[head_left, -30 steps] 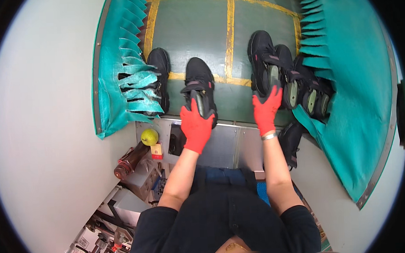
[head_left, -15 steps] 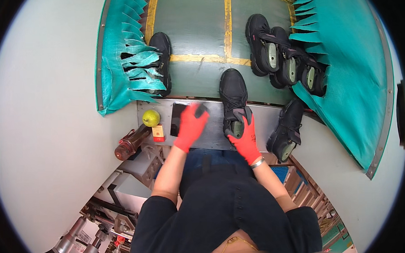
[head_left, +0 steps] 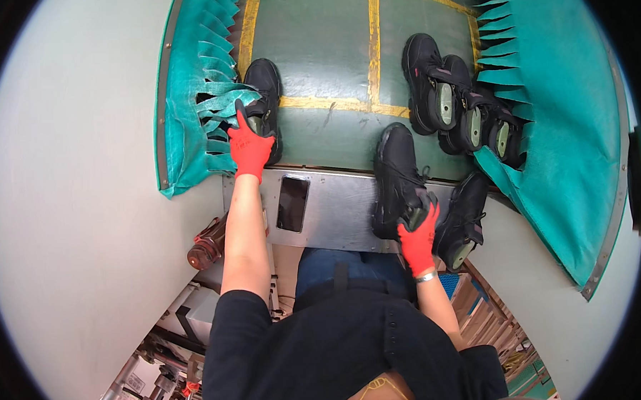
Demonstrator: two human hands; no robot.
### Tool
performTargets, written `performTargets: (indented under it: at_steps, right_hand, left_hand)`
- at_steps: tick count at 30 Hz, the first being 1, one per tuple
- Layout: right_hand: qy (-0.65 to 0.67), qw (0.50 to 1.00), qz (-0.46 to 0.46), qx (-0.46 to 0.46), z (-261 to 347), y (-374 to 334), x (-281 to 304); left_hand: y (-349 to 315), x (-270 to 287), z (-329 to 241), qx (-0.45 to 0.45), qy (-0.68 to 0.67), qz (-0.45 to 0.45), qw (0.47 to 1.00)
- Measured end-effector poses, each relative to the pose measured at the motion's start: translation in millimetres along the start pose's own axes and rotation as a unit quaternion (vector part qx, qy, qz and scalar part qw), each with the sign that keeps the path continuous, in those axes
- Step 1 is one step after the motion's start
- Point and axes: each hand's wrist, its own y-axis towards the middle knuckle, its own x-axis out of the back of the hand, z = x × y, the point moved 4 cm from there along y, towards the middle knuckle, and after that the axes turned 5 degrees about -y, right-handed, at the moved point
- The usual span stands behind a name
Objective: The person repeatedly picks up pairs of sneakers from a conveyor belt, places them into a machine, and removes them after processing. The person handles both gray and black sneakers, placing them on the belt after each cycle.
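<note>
My left hand (head_left: 252,147), in a red glove with dark fingertips, reaches over the back of a black lace-up shoe (head_left: 264,81) at the left strip curtain. Its index finger and thumb are spread apart, and some green strips lie over the shoe. In my right hand (head_left: 418,235), also gloved in red, is the heel end of another black shoe (head_left: 396,161). That shoe points away from me, across the metal ledge and the belt's near edge. Inside its heel opening a green shoe last partly shows. Right of this hand, a further black shoe (head_left: 465,211) rests at the ledge's end.
Several black shoes (head_left: 424,81) on green lasts cluster on the green belt (head_left: 322,64) at the right. Teal strip curtains (head_left: 567,118) flank the belt. A dark phone (head_left: 292,203) lies on the metal ledge (head_left: 338,203). A brown bottle (head_left: 207,249) is beside my left forearm.
My left hand has moved forward and left from above the phone to the left shoe. My right hand has shifted right with its shoe. My left forearm now hides the green fruit and most of the small box.
</note>
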Motion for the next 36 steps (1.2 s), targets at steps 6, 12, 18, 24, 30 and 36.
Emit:
performTargets:
  at_steps: [6,12,18,24,30,36]
  right_hand:
    - [-0.151,0.987,-0.001,-0.062,-50,-57,13]
    - [-0.024,0.997,0.01,0.075,31,-33,34]
    - [0.736,0.588,0.31,-0.128,20,10,-127]
    - [0.595,0.67,0.438,0.074,70,-26,-46]
    - [0.679,0.489,0.539,-0.098,68,-84,5]
    - [0.612,0.61,0.5,-0.054,-9,-124,-10]
  left_hand:
    - [-16,3,-29,-0.024,-0.219,-0.009,0.975]
    - [-101,68,-101,-0.117,-0.211,0.079,0.967]
    - [-212,122,-141,-0.292,-0.199,0.133,0.926]
    - [-354,146,-150,-0.361,-0.138,0.004,0.922]
    - [-460,166,-150,-0.337,-0.177,-0.064,0.923]
    - [-500,87,-81,-0.166,-0.215,-0.081,0.959]
